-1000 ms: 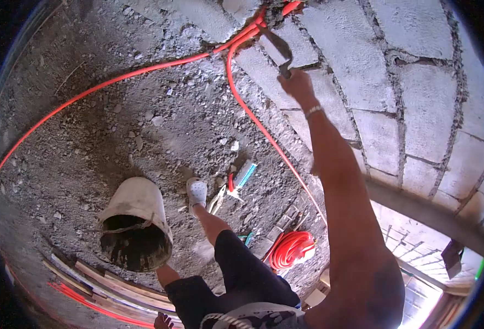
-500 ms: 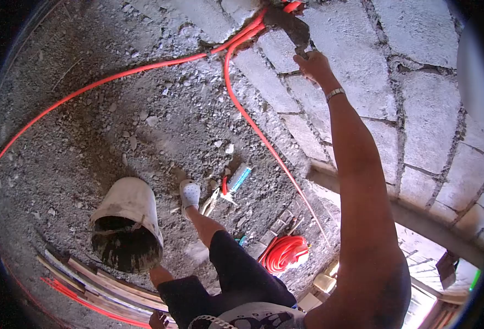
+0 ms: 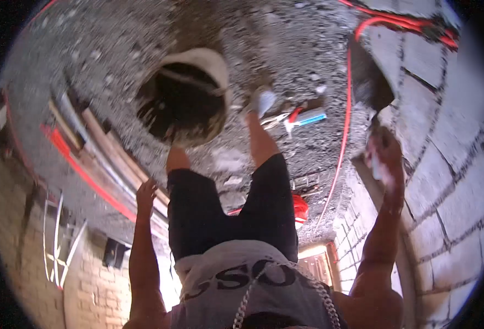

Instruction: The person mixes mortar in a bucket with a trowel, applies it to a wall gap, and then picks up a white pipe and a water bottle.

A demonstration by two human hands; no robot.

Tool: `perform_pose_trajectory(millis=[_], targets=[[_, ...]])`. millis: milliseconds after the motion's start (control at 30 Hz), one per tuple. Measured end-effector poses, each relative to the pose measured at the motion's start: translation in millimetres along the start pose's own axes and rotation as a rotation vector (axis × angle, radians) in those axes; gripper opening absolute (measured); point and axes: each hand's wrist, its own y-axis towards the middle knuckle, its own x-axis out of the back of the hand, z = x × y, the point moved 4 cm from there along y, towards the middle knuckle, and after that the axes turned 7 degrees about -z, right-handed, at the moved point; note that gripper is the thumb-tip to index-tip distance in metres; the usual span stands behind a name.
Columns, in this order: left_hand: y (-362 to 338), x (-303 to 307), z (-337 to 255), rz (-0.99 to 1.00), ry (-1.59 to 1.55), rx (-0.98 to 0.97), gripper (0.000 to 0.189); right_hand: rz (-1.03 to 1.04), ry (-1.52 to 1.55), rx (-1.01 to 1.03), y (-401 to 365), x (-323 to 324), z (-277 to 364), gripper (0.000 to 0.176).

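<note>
The right hand (image 3: 385, 156) grips a trowel (image 3: 371, 82) by its handle, the blade ahead of it appearing beside the red conduit (image 3: 347, 123), which a stray swing could nick. The left hand (image 3: 146, 192) hangs near planks (image 3: 105, 137), its closure indeterminable; forward between both hands is a bucket (image 3: 214, 63).

The trowel (image 3: 372, 82) has a dark metal blade that looks dull. The bucket (image 3: 214, 63) looks like plastic, matt and dirty. The red tube (image 3: 347, 126) is smooth plastic. The ground (image 3: 116, 49) is rough and stony, and the block wall (image 3: 447, 170) is rough too. The shorts (image 3: 195, 214) are soft-looking cloth. The neck chain (image 3: 243, 305) is shiny metal.
</note>
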Motion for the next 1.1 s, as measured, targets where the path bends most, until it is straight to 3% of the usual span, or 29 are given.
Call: perform_pose_trajectory(millis=[67,133,200,233,300,367,433,500,567,667,800,867,967,1100], targets=[[4.6,-6.1,-2.1,-0.036,0.178,-0.095,0.030,0.361,-0.306,0.365,-44.4,-64.3,-5.2,0.026],[16.7,-16.5,10.8,0.006,0.572,-0.848,0.038,0.535,-0.421,0.542,-85.0,-146.4,5.1,0.032],[-0.2,-41.4,-4.4,0.075,0.440,-0.696,0.043,0.561,-0.619,0.460,-105.4,-224.3,1.5,0.036],[-8.3,-50.2,-13.8,0.026,0.464,-0.620,0.045,0.488,-0.467,0.581,-107.5,-264.4,4.4,0.037],[-15.9,-58.0,-18.5,-0.019,0.477,-0.547,0.047,0.330,-0.519,0.877,-85.0,-338.4,-30.5,0.036],[-15.0,-50.8,-22.5,-0.245,0.642,-0.719,0.051,0.190,-1.228,1.423,-64.5,-407.0,-50.3,0.031],[-8.8,-36.7,-21.7,-0.235,0.638,-0.681,0.053,0.273,-1.086,0.891,-32.8,-443.5,-35.9,0.023],[3.3,-25.0,-18.1,-0.222,0.631,-0.652,0.055,0.210,-1.136,0.948,46.6,-492.2,-81.7,0.021],[12.4,-14.6,-8.4,-0.192,0.639,-0.694,0.056,-0.126,-0.989,0.700,49.7,-491.1,-39.1,0.020],[19.0,-1.3,-15.7,-0.137,0.613,-0.630,0.056,-0.043,-1.135,0.577,100.1,-510.3,-42.2,0.028],[30.9,8.2,-12.5,-0.110,0.585,-0.668,0.057,-0.082,-1.217,0.664,128.5,-537.2,-59.8,0.029],[31.5,9.7,-20.2,-0.072,0.591,-0.579,0.059,-0.136,-1.170,0.791,123.5,-535.0,-58.2,0.018],[32.6,8.6,-30.6,-0.057,0.600,-0.580,0.060,-0.214,-1.027,0.799,114.9,-531.1,-49.9,0.020],[32.4,7.2,-44.2,-0.059,0.635,-0.608,0.060,-0.145,-0.978,0.848,107.7,-533.2,-47.1,0.023]])
